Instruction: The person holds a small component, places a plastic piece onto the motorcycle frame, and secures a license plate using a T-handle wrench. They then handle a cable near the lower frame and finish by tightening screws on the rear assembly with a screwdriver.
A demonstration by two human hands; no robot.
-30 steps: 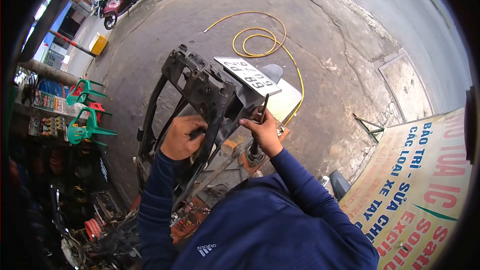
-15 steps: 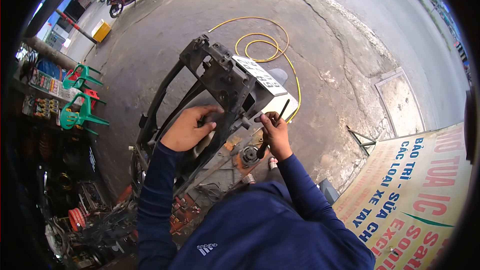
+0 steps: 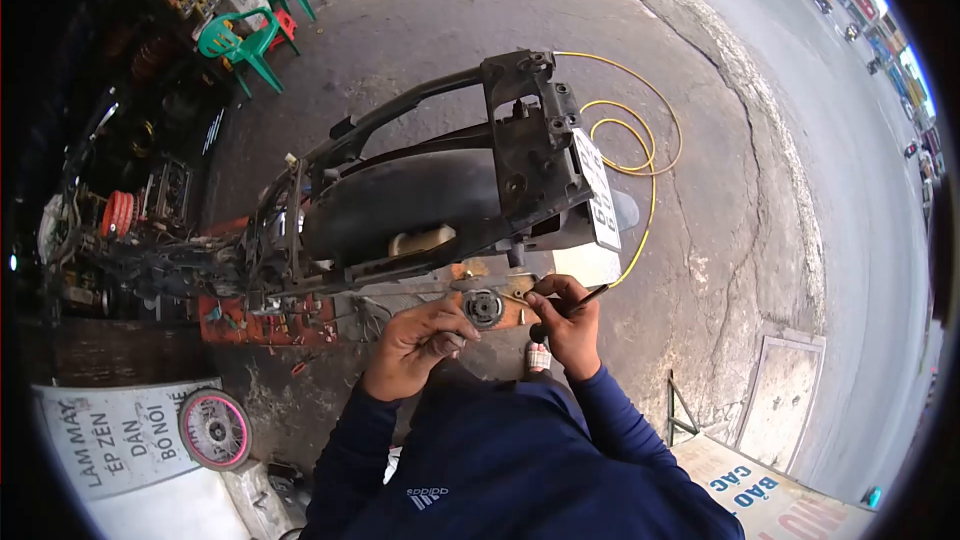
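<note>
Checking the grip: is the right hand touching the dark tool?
Touching. The head view shows the right hand closed around the dark tool, whose tip sticks out past the fingers.

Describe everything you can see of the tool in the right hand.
The tool is a thin dark rod, metal by its look, with a black handle end at the palm. The right hand grips it; its shaft points up and right, clear of the frame. The tip is too small to tell.
</note>
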